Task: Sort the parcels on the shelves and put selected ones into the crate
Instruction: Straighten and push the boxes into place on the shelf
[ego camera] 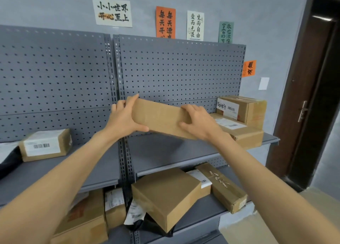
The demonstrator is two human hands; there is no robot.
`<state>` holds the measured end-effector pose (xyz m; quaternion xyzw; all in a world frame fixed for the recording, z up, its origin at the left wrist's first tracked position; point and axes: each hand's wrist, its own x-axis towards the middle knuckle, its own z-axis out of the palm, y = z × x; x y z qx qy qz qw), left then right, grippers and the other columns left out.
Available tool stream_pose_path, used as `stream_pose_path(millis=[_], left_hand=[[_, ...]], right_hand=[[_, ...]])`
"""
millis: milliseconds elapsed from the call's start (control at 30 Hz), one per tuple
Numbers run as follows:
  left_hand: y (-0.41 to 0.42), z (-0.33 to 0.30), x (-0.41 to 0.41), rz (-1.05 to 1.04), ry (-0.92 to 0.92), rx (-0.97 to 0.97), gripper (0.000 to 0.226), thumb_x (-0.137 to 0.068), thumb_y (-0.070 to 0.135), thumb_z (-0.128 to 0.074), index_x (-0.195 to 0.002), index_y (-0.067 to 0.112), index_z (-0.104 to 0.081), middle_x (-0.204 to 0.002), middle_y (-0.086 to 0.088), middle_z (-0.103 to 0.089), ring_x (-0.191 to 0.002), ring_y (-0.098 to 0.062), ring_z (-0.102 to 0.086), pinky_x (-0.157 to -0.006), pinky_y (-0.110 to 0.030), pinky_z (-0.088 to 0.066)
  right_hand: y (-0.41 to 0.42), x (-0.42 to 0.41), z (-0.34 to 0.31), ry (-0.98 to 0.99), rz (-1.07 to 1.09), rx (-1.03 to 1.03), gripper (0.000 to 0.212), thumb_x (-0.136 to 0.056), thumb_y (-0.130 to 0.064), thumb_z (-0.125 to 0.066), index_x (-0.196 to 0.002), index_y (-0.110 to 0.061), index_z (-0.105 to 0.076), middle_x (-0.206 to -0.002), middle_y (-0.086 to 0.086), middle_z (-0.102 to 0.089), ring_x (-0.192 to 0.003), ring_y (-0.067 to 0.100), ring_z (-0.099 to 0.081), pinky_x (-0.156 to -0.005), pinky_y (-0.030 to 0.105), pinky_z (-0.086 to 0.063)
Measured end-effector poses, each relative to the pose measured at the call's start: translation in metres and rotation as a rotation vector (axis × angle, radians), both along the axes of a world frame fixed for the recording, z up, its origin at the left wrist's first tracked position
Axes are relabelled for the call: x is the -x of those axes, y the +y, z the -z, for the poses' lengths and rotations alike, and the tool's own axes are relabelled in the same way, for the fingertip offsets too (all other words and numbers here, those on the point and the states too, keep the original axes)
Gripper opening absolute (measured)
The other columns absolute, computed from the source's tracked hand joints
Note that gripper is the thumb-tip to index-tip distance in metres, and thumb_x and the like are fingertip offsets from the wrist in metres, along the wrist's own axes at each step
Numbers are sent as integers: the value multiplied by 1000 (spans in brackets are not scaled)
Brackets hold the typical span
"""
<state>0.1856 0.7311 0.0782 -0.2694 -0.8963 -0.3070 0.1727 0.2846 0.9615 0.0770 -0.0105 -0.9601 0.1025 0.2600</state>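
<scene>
Left hand: left hand (125,115) grips the left end of a long flat cardboard box (160,117), thumb under the lower edge, fingers curled over the upper corner.
Right hand: right hand (197,121) grips the right part of the same box, fingers spread over its front face, thumb at the lower edge.
Held box: lifted clear of the upper shelf (165,151), tilted so its right end sits lower, in front of the pegboard back panel (174,69).
Upper shelf, right end: two stacked boxes; the top box (241,107) with a white label sits on a wider flat box (239,131), which reaches the front right corner.
Upper shelf, left bay: a labelled box (45,145) near the left edge, beside a black bag (9,162) only partly in view.
Lower shelf, right bay: a plain square box (165,196) tilted at the front edge, a long box with white markings (222,186) lying toward the right corner, a labelled parcel (200,179) between them.
Lower shelf, left bay: several boxes (86,221) crowded together, blurred.
Wall: paper signs (112,11) above the shelving; dark door (316,87) at the right.
</scene>
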Motion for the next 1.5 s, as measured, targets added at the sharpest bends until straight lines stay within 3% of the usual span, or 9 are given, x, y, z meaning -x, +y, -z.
stream_pose_path(millis=[133, 300, 567, 700, 900, 1000, 1200, 1333, 1500], left_hand=[[-31, -34, 2, -102, 149, 264, 134, -55, 46, -89, -152, 36, 3, -141, -14, -22, -130, -30, -19, -105, -48, -27], [-71, -62, 3, -65, 146, 135, 117, -54, 39, -91, -147, 37, -20, -136, -12, -30, -128, -31, -25, -102, -49, -31], [-133, -79, 2, 192, -113, -431, 119, -59, 34, -85, -152, 34, -11, -153, 2, -28, -129, -11, -33, -103, -34, -31], [-171, -60, 5, 119, -242, -617, 107, -61, 40, -79, -151, 37, -20, -150, 5, -34, -132, -15, -35, -102, -37, -33], [-195, -20, 17, -72, -139, -778, 105, -73, 20, -82, -152, 31, -14, -154, 5, -25, -133, -13, -34, -88, -25, -40], [-204, -13, 23, -29, -279, -950, 115, -69, 27, -81, -152, 39, -2, -143, 4, -40, -121, -17, -47, -90, -38, -47], [-213, 3, 17, 178, -593, -955, 65, -65, 59, -72, -114, 20, -55, -100, -3, -66, -97, -21, -61, -79, -42, -50], [-216, 5, 19, 78, -565, -988, 44, -72, 53, -65, -102, 21, -58, -104, -6, -63, -102, -25, -55, -94, -47, -43], [-232, -16, 19, 15, -581, -869, 24, -90, 38, -59, -87, 14, -64, -80, -5, -73, -69, -19, -70, -66, -33, -53]], right_hand=[[-21, 4, -26, 45, -53, 32, 73, -84, -53, -61, -145, -22, -35, -143, 0, -44, -127, 24, -36, -102, 45, -40], [-49, 12, -43, -44, -152, 2, 109, -64, -64, -76, -149, -21, -23, -136, -1, -36, -127, 21, -26, -103, 46, -37], [-79, 24, -67, 67, -247, 183, 104, -54, -64, -70, -144, -21, -38, -119, -5, -48, -112, 17, -42, -85, 28, -36], [-94, 25, -67, 78, -359, 520, 66, -71, -42, -82, -127, -29, -51, -105, -16, -55, -93, 1, -55, -70, 16, -43], [-117, 47, -30, 53, -366, 889, 86, -60, -54, -75, -136, -23, -48, -116, -10, -55, -100, 2, -56, -76, 22, -47], [-124, 56, -12, 6, -401, 1020, 92, -54, -60, -72, -134, -21, -51, -123, -4, -61, -105, 12, -61, -83, 29, -51], [-134, 69, 6, -62, -451, 1236, 65, -65, -56, -69, -120, -23, -59, -115, 1, -69, -105, 21, -64, -86, 42, -54], [-136, 73, 11, -146, -458, 1219, 60, -84, -50, -65, -136, -24, -49, -128, 0, -62, -111, 19, -62, -77, 39, -56], [-132, 77, -4, -124, -385, 1068, 83, -85, -53, -63, -153, -36, -17, -139, -11, -41, -130, 21, -45, -95, 50, -45]])
